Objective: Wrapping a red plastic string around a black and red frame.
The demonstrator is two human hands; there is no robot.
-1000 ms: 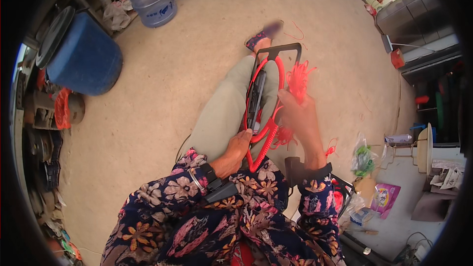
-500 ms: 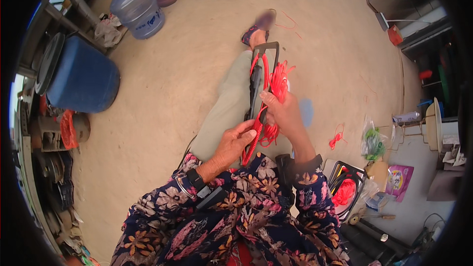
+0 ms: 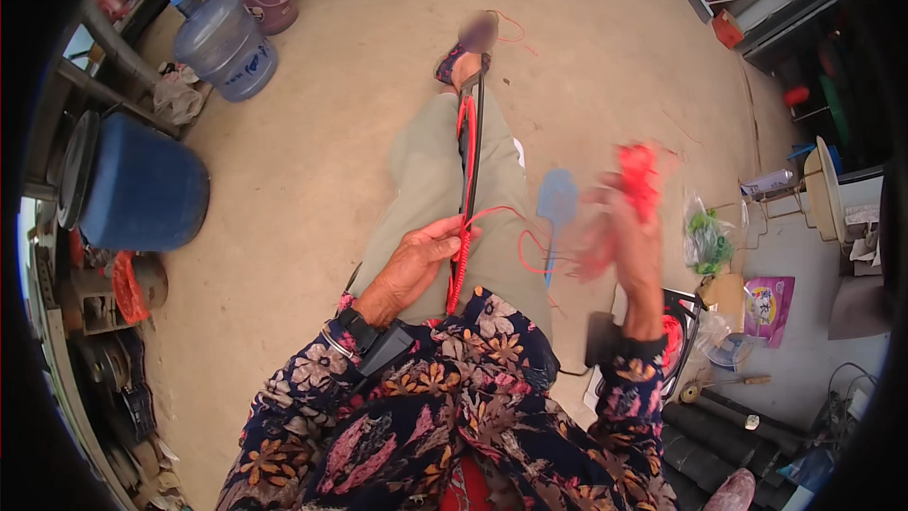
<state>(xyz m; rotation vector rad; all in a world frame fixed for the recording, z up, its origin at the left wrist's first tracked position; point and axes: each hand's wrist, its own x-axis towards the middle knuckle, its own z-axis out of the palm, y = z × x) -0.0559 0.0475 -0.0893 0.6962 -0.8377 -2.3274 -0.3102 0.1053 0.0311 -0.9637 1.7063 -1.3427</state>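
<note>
Left hand (image 3: pixel 416 260) rests on the thigh, fingers closed around the near end of a long dark frame (image 3: pixel 472 156) wound with red cord (image 3: pixel 460 255); the frame runs along the outstretched leg toward the foot. Right hand (image 3: pixel 629 227), blurred, is raised well to the right of the frame, fist closed on a bunch of red cord (image 3: pixel 638 170). A loose strand links both hands

Glossy red plastic cord (image 3: pixel 461 255), dark metal frame (image 3: pixel 472 156), rough concrete floor (image 3: pixel 312 170).
</note>
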